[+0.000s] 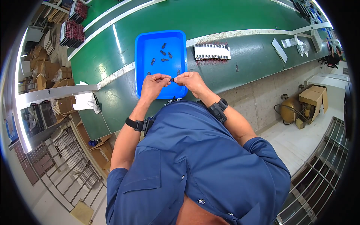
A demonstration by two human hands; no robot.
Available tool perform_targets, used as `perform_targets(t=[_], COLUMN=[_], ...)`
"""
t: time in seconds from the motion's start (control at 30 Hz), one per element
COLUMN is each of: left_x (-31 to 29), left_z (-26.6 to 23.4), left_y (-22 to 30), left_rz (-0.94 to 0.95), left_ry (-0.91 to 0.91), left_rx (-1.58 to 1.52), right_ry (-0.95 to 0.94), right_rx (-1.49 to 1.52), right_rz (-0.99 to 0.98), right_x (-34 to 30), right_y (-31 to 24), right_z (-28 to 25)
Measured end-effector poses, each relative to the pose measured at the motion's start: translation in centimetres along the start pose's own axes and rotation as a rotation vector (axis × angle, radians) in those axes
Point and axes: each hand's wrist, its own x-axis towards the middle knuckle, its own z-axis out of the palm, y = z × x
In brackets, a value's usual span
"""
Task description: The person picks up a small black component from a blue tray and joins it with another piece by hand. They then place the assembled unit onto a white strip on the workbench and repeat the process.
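A small black part (172,79) is pinched between both hands over the near half of a blue tray (139,56). My left hand (153,85) grips its left end with closed fingertips. From the other side, my right hand (192,83) is closed on its right end. The part's exact kind is too small to tell, and the fingers hide much of it. Several similar small black parts (163,53) lie scattered on the tray's floor, a few of them close to my fingers.
Right of the tray lies a white strip (212,51) with black pieces and thin reddish wires along its edges. One loose black part (237,68) sits farther right on the green bench (255,48). A white cloth (87,101) hangs by the left corner. Clear plastic packaging (300,45) rests far right.
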Motion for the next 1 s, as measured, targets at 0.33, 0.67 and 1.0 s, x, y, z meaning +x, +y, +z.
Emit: perform_targets(t=[0.33, 0.67, 1.0], left_x=[-0.08, 0.15, -0.02], left_z=[0.16, 0.09, 0.46], left_y=[0.06, -0.29, 0.01], left_rz=[0.04, 0.075, 0.068], left_ry=[0.03, 0.024, 0.048], left_rx=[0.057, 0.07, 0.1], right_ry=[0.03, 0.04, 0.041], right_rx=[0.02, 0.029, -0.025], right_rz=[-0.021, -0.025, -0.079], right_x=[-0.01, -0.21, 0.0], right_y=[0.25, -0.18, -0.08], right_z=[0.18, 0.34, 0.48])
